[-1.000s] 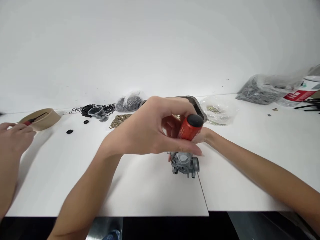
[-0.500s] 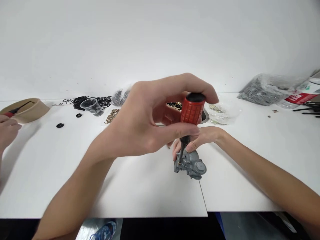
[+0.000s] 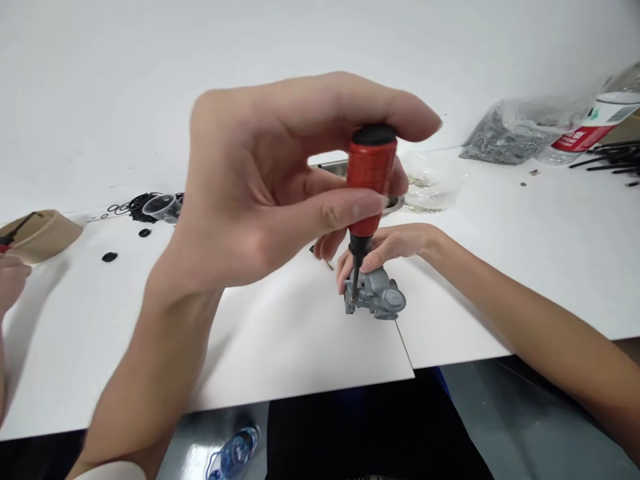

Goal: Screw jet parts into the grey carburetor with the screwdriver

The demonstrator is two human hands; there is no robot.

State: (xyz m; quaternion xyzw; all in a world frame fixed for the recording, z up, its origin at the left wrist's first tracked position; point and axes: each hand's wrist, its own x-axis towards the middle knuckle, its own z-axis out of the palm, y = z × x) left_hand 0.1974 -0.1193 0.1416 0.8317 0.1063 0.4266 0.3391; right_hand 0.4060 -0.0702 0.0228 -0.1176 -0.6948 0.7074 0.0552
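Note:
My left hand (image 3: 260, 180), in the middle of the head view, is closed around the red handle of a screwdriver (image 3: 373, 173) with a black cap. The index finger lies across the cap and the thumb presses the side. The screwdriver stands nearly upright, its tip at a small brass-coloured screw on a grey metal carburetor (image 3: 375, 293). My right hand (image 3: 387, 250) grips the carburetor from behind at the table. Some of its fingers are hidden behind the carburetor and the screwdriver.
At the left, a co-worker's hand (image 3: 13, 280) holds another screwdriver beside a tan bowl (image 3: 55, 243). Black rings (image 3: 109, 257) and a clear cup (image 3: 163, 208) lie nearby. Behind my hands are a metal tray (image 3: 333, 167) and plastic bags (image 3: 433, 183); a bag of grey parts (image 3: 500, 137) sits back right.
The view has shifted, showing more floor below the table edge. My left hand appears higher and larger, still on the screwdriver. My right hand keeps its grip on the carburetor.

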